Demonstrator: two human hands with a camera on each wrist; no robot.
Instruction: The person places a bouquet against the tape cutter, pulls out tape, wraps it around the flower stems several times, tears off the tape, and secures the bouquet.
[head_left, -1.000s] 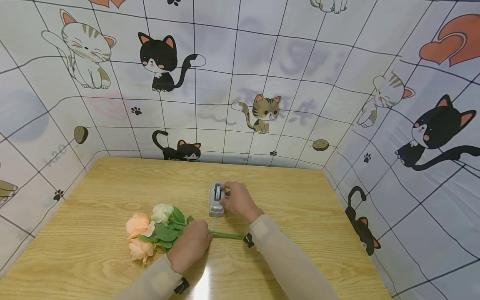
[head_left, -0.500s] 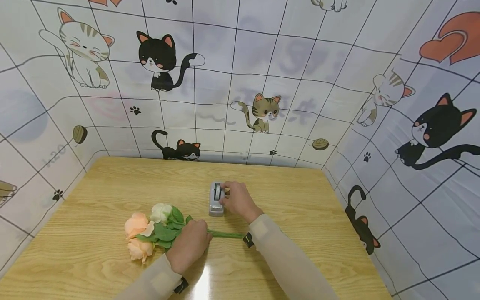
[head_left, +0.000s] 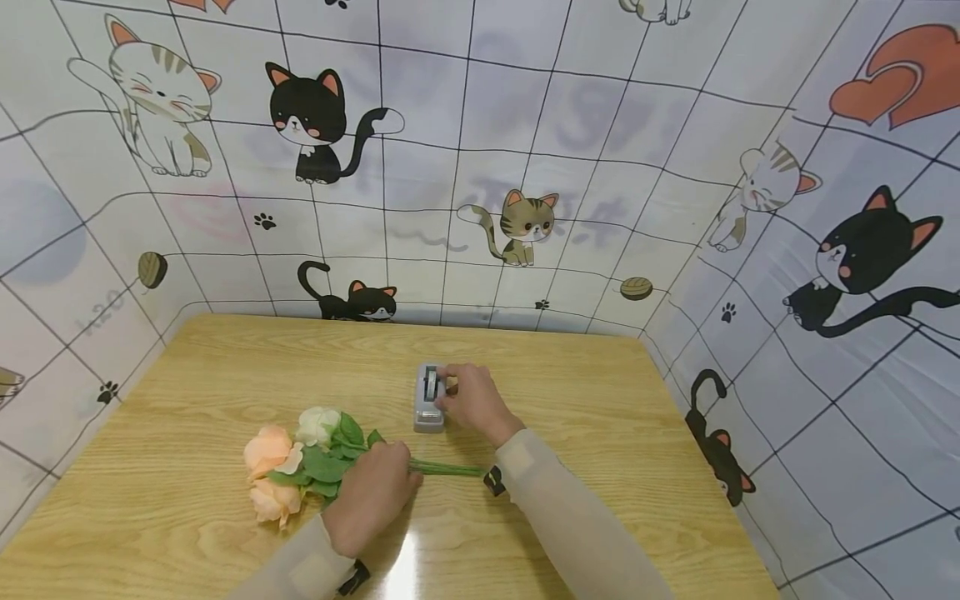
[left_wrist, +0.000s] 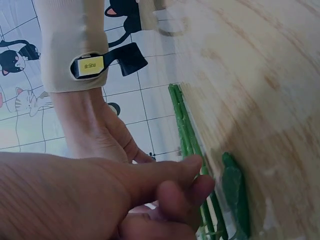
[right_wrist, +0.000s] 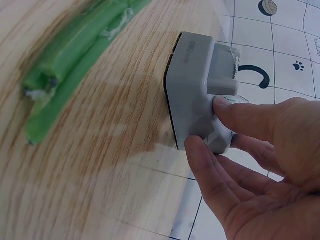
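Observation:
Artificial roses lie across the table's left half, two peach blooms (head_left: 268,450) and a white bloom (head_left: 317,426) with green leaves (head_left: 326,464). My left hand (head_left: 371,497) grips their green stems (head_left: 450,469) just below the leaves; in the left wrist view its thumb and curled fingers close around them. Beyond the stems stands a grey tape dispenser (head_left: 424,418). My right hand (head_left: 482,407) holds it from its right side. The right wrist view shows the thumb and fingertips on the dispenser (right_wrist: 192,85) beside the roll. Cut stem ends (right_wrist: 42,100) lie close by.
A wood-grain table (head_left: 585,433) bears everything. Behind it and along both sides hangs a white gridded curtain (head_left: 420,167) printed with cartoon cats. The right sleeve (head_left: 577,517) passes over the far end of the stems.
The head view has shifted slightly, so everything sits a little further left. Both hands keep their places on the stems and the tape dispenser.

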